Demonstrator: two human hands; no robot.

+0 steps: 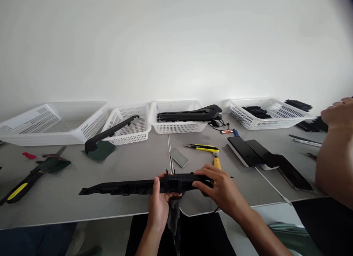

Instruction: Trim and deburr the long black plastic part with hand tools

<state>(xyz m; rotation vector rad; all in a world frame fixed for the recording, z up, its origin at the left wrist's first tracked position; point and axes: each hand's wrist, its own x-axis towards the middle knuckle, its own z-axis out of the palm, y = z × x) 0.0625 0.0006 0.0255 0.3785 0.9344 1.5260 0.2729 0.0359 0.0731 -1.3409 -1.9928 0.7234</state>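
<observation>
A long black plastic part point(124, 187) lies level above the table's front edge. My left hand point(159, 202) grips it near its right end, thumb up in front, with a dark grey cloth point(174, 215) hanging below the fingers. Across the part is a black caliper point(176, 178), its jaws pointing up. My right hand point(220, 186) is closed around the right end, where the caliper and the part overlap, so what its fingers press on is partly hidden. Just behind that hand lies a yellow-handled tool point(217, 162).
White baskets point(127, 139) line the wall, some holding black parts point(187, 115). On the table are a grey block point(179, 157), a yellow-black cutter point(202, 147), phones point(245, 151), a cable point(273, 186) and pliers point(26, 184). Another person's arm point(335, 156) reaches in at right.
</observation>
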